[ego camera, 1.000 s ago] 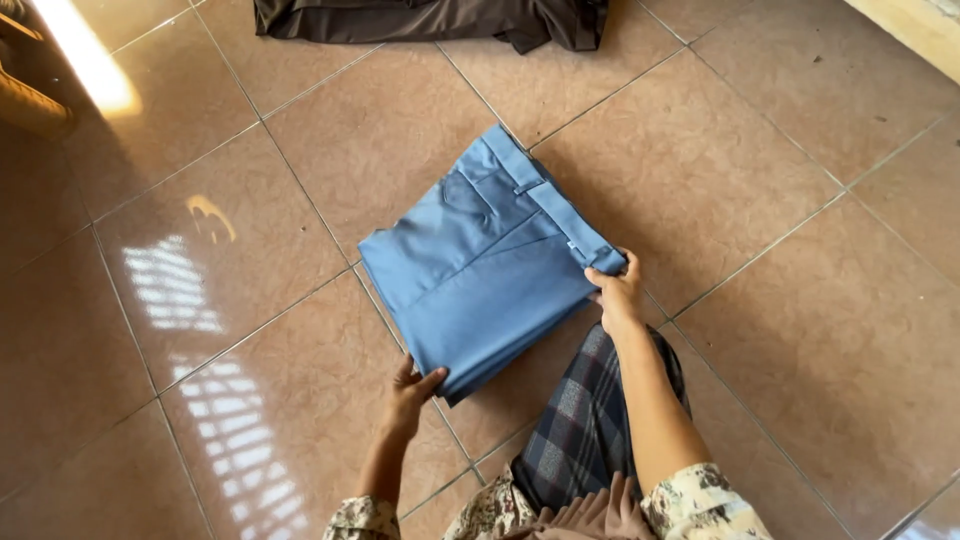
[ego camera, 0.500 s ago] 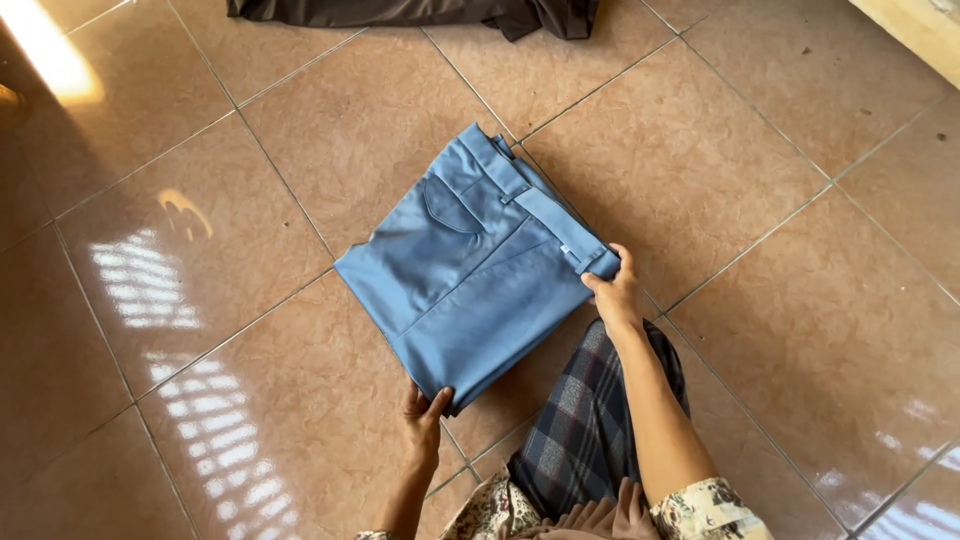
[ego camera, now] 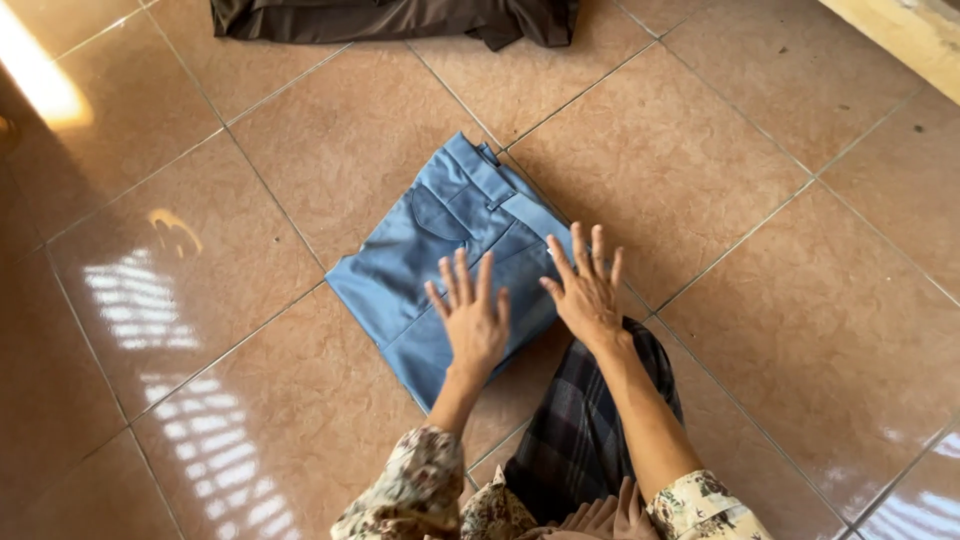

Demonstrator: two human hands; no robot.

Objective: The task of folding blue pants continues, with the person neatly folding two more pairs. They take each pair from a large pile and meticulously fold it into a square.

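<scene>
Plaid-clad knee (ego camera: 590,440) nearest. L hand (ego camera: 470,320) & R hand (ego camera: 588,295) flat, fingers spread, gripping nothing, pressing near edge of folded blue trousers (ego camera: 440,250) on tiled floor (ego camera: 750,200). Dark brown garment (ego camera: 390,18) far, top.

Glossy reddish-brown floor tiles (ego camera: 760,180) with thin pale grout lines fill the frame, catching bright window reflections at the lower left and a warm streak of sunlight at the upper left. A dark brown folded cloth (ego camera: 390,17) lies along the top edge, centre-left. A pale yellowish ledge (ego camera: 900,35) cuts across the upper right corner.
</scene>
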